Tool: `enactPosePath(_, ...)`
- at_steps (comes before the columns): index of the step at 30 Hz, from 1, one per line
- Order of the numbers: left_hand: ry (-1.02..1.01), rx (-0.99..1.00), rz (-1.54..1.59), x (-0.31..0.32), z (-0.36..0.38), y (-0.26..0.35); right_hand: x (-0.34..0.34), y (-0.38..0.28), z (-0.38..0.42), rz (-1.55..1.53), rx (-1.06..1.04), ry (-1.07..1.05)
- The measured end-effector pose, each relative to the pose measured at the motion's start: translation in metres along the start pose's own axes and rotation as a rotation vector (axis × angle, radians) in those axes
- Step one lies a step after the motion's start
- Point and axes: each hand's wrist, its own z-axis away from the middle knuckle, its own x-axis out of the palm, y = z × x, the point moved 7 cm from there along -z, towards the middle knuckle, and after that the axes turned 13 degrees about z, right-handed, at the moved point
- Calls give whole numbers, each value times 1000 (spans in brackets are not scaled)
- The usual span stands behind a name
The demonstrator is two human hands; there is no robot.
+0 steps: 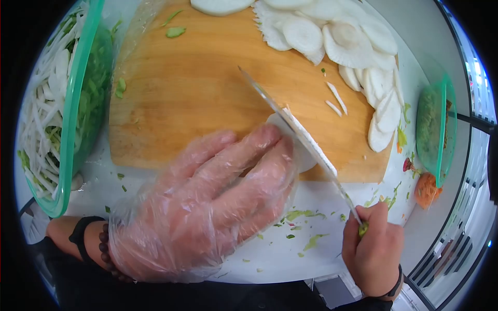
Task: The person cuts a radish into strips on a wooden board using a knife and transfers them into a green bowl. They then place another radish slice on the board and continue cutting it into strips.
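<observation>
My left hand (207, 202), in a clear plastic glove, presses its fingertips on white radish slices (306, 159) near the front edge of the wooden cutting board (176, 103). Bare and ungloved, my right hand (373, 249) grips the handle of a knife (264, 95) at the lower right. The blade runs diagonally up and left across the slices, right beside my left fingertips. A thin cut strip (311, 141) lies along the blade's right side. Two loose strips (337, 97) rest farther right on the board.
Many round radish slices (345, 44) overlap along the board's upper right. A green container (65, 129) of shredded white and green vegetables stands left. Another green container (433, 124) stands right, beside an orange item (428, 191). Green scraps (306, 213) litter the white surface near me.
</observation>
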Motion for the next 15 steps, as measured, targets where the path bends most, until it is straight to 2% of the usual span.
enactPosePath(5, -17, -5, -27, 0, -3, 4, 3, -1, -19, -5, 12, 13)
enactPosePath(8, -14, 0, 3, 0, -1, 1, -3, 4, -20, -22, 5, 101)
enactPosePath(15, -21, 2, 42, 0, 0, 1, -4, -1, -5, -59, -23, 58)
